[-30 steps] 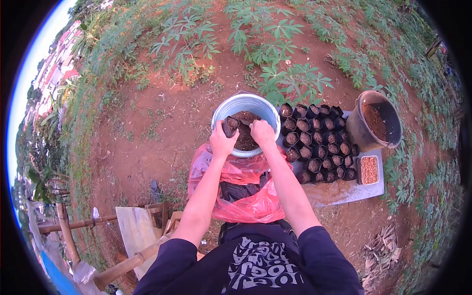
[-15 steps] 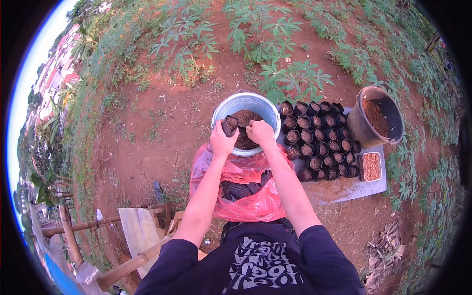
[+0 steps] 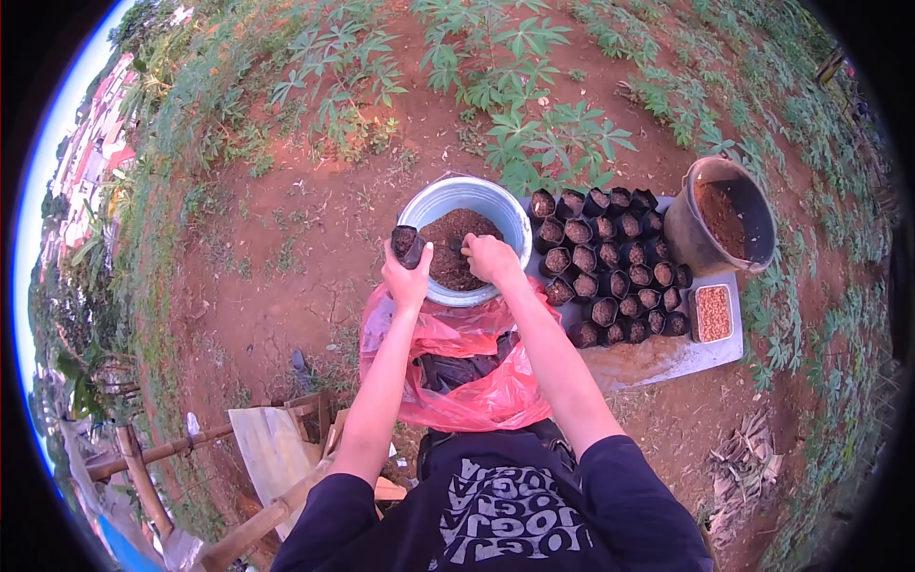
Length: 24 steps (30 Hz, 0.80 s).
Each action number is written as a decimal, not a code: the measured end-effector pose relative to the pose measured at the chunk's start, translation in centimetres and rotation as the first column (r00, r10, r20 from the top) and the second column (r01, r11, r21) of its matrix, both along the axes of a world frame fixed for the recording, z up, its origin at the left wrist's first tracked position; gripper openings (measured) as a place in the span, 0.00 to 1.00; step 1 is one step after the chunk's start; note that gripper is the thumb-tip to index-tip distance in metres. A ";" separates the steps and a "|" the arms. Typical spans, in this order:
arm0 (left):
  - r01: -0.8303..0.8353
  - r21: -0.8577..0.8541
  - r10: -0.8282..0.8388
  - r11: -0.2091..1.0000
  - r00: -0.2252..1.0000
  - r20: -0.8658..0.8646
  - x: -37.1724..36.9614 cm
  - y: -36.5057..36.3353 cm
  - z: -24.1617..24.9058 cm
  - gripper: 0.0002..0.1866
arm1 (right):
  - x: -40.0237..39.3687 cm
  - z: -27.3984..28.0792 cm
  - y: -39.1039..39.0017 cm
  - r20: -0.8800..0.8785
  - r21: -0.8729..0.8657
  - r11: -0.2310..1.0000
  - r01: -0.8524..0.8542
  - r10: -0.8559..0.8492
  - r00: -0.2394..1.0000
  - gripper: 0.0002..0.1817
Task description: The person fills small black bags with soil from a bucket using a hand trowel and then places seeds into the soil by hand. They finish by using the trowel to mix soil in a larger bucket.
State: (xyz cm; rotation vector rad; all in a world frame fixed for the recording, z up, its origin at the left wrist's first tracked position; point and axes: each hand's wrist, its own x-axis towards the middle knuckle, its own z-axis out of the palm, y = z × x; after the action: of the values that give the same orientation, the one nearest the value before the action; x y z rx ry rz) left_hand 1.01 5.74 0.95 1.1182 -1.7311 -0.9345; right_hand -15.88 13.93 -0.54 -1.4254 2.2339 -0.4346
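Observation:
My left hand (image 3: pixel 410 274) grips a small black bag (image 3: pixel 407 247) upright at the left rim of a light blue bucket (image 3: pixel 418 203). Dark soil shows in the bag's mouth. Over the soil (image 3: pixel 457 229) inside the bucket, my right hand (image 3: pixel 489 257) is closed on a small dark tool, mostly hidden by the fingers. Red plastic (image 3: pixel 386 357) lies below the bucket, across the lap. Right of the bucket, several black bags filled with soil (image 3: pixel 603 311) stand in rows on a light board (image 3: pixel 658 367).
A dark bucket with reddish soil (image 3: pixel 679 224) leans at the board's right end, beside a tray of orange-brown grains (image 3: pixel 712 315). Leafy plants (image 3: pixel 543 143) grow ahead. Bamboo poles (image 3: pixel 272 515) stand at lower left, near a pile of dry leaves (image 3: pixel 270 448).
My left hand and the black bag have moved left, from over the bucket to its rim. My right hand has shifted slightly left and down, with its tool at the soil. The view has shifted slightly.

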 end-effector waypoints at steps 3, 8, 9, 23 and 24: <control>-0.019 -0.005 0.020 1.000 0.998 0.068 0.0 0.4 -0.3 0.24 | 0.3 -0.2 0.2 0.001 -0.050 0.998 0.040 -0.040 0.999 0.15; 0.032 -0.117 -0.020 0.993 0.995 0.100 0.3 0.9 -1.0 0.29 | 0.5 1.2 0.0 0.061 -0.035 0.969 0.244 -0.242 0.968 0.13; 0.061 -0.146 -0.042 0.987 0.991 0.130 0.4 1.1 -1.1 0.30 | 0.2 0.8 -0.3 0.099 0.106 0.958 0.268 -0.278 0.956 0.15; 0.056 -0.096 -0.048 0.994 0.995 0.086 0.7 0.8 -1.6 0.35 | 0.7 -2.9 -6.5 -0.009 -0.084 0.988 0.127 -0.128 0.992 0.13; 0.056 -0.093 -0.049 0.994 0.995 0.083 0.8 0.7 -1.6 0.35 | 0.9 -3.7 -6.9 -0.016 -0.092 0.989 0.119 -0.121 0.993 0.12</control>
State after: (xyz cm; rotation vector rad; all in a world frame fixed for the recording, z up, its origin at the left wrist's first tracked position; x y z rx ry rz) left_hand 1.85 6.48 -0.64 1.0659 -1.8586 -0.8396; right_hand -14.96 7.07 -4.20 -1.3500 2.3527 -0.5701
